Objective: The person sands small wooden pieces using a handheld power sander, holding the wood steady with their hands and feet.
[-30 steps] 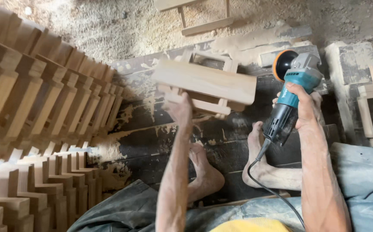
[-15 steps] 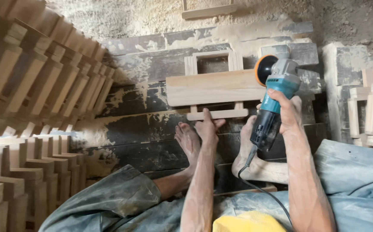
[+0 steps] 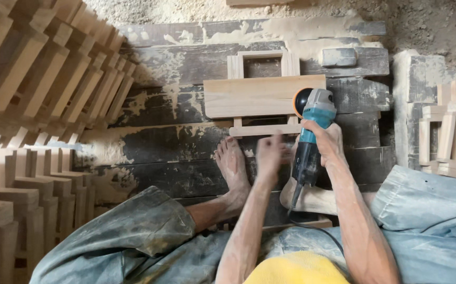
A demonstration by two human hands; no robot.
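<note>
Wooden stool [image 3: 262, 97] lies crosswise on the floor just beyond both hands; right hand [image 3: 325, 142] fingers wrap the sander [image 3: 312, 131] touching its right end, left hand [image 3: 271, 152] blurred, loosely spread, empty.

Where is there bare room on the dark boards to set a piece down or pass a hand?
Bare boards lie between the stacked wooden pieces and the wooden frame. A smaller bare patch lies right of the sander. It is crowded near the frame's lower edge, with both feet, left hand and right hand.
</note>
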